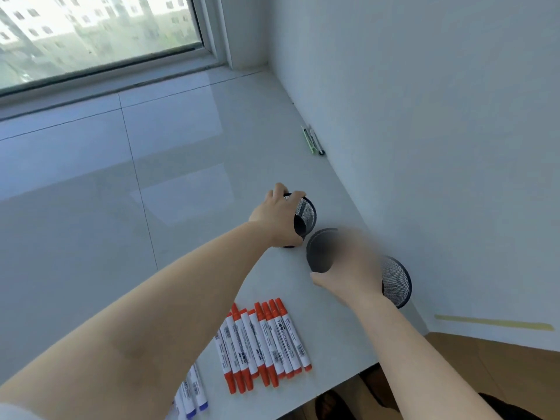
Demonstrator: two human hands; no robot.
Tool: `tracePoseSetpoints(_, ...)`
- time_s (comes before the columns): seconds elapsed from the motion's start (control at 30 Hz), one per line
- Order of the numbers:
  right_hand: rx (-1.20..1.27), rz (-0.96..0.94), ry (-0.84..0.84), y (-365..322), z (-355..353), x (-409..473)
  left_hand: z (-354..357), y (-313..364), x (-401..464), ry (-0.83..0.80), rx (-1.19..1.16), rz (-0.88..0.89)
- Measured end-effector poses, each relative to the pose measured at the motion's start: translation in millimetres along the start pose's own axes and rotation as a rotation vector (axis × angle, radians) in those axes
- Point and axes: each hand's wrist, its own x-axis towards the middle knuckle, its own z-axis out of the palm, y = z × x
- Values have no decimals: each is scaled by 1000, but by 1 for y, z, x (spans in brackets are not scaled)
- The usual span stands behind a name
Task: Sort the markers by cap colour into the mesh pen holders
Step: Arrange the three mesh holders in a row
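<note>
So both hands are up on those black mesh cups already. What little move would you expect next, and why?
Probably setting the holders down upright and apart. The left hand grips one mesh holder tilted, and the blurred right hand seems to be on a second holder, with a third behind. The red-capped markers and blue-capped markers lie unsorted on the table.

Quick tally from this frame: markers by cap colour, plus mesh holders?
Red-capped white markers: 9 in view
Blue-capped white markers: at least 3, partly hidden by the left arm
Black round mesh pen holders: 3, one motion-blurred
Total: 15 things counted, blue count uncertain
</note>
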Motion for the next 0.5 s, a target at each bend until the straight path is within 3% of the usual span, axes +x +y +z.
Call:
tracePoseSetpoints(0.17,127,-21,56,-36,-3,-8,-6,-52,-54,153,-204,-157)
tracePoseSetpoints(0.5,361,-163,-92,-189,25,-53,-13,-196,-205,346,-344,-515)
